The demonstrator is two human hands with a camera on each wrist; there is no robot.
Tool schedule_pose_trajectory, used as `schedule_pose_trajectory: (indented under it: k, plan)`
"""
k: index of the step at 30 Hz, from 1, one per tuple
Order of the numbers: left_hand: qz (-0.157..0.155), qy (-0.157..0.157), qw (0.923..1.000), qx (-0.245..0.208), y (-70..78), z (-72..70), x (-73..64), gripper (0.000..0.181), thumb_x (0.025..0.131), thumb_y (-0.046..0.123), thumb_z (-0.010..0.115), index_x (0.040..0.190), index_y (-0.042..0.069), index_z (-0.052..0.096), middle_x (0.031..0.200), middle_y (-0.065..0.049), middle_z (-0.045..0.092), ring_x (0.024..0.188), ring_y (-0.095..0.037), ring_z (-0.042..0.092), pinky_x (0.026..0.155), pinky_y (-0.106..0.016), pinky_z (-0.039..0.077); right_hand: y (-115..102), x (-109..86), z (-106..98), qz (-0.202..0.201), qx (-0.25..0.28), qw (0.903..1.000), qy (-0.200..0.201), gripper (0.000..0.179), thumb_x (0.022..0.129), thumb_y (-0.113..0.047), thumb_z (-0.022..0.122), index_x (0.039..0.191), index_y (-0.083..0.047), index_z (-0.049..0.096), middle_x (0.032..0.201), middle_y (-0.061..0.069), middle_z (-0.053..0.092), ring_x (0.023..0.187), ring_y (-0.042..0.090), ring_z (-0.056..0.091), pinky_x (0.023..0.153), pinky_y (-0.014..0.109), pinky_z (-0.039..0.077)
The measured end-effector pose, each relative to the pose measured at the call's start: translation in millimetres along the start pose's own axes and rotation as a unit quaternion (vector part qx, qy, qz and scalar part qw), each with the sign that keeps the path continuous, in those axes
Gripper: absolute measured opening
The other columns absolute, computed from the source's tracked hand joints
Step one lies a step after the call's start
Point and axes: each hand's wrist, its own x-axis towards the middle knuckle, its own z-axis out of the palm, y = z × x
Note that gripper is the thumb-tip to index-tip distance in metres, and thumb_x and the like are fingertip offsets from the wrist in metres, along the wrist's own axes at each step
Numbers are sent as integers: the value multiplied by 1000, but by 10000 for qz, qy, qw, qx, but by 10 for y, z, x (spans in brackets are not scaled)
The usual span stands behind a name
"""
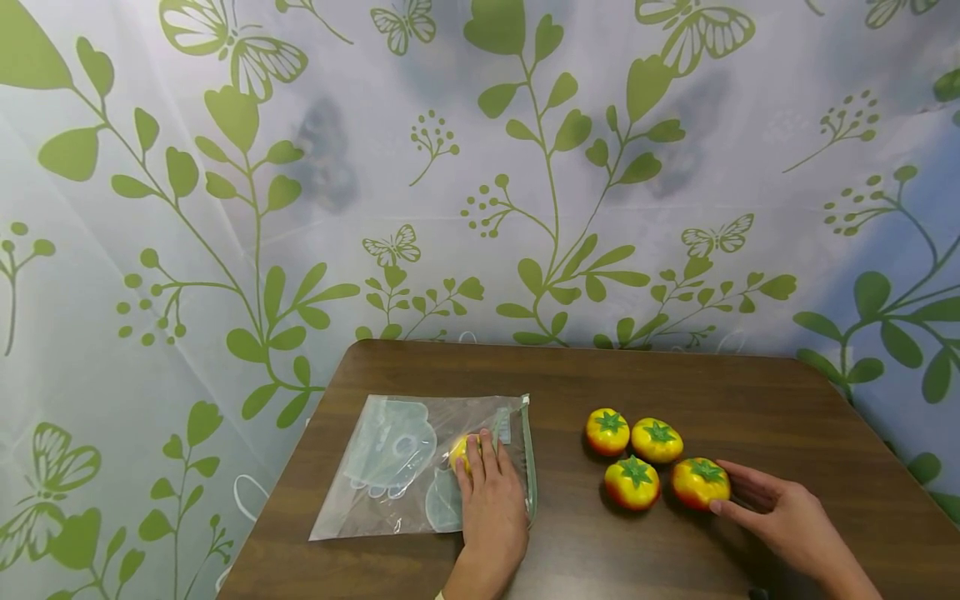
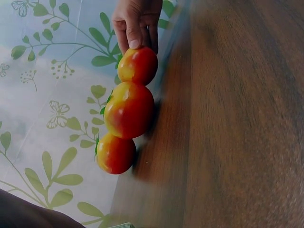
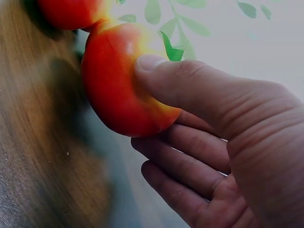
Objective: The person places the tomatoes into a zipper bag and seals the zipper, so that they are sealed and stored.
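Note:
My right hand (image 1: 787, 521) pinches a yellow-and-red toy tomato (image 1: 701, 483) with a green leafy top, at the right end of a small group. In the right wrist view the thumb (image 3: 175, 78) lies on its side, with fingers below it. My left hand (image 1: 491, 508) rests on a clear zip bag (image 1: 405, 521), fingers extended over a yellow toy tomato (image 1: 459, 451) that shows partly beside them. The bag lies flat, its green zip edge toward the right; pale green printed shapes mark it.
Beside the held one, three more toy tomatoes, one at the back left (image 1: 607, 432), one at the back (image 1: 657, 441) and one in front (image 1: 632, 483), stand close together on the brown wooden table (image 1: 570, 375). Behind it hangs a leaf-and-butterfly patterned cloth (image 1: 450, 275).

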Motion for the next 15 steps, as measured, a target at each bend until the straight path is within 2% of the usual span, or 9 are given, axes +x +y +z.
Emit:
schedule_pose_trajectory:
  k: [5,10,15]
  plan:
    - [11,-3,10000,34,2,-7,-1,79,81,1,86,153,-6,56,169,-27,46,159,-45,42,124,-62,41,-68,-20,-66,125,-61,9999,-82,70,96,-39,86,150,1,64,145,32,65,101,-14,65,77,15,58]
    - [17,24,10000,6,0,-2,-4,81,79,2,87,153,-6,56,168,-27,46,159,-45,42,124,-62,41,-167,-23,-157,67,-307,9995,-84,72,94,-43,87,149,-2,65,142,28,69,102,-11,67,78,13,54]
    - [7,-31,10000,-61,-1,-8,-6,86,77,5,91,154,-6,55,169,-28,45,159,-46,41,124,-63,40,-267,-4,-239,43,-383,9991,-182,76,94,-48,86,150,-1,64,142,28,70,107,8,78,77,21,62]
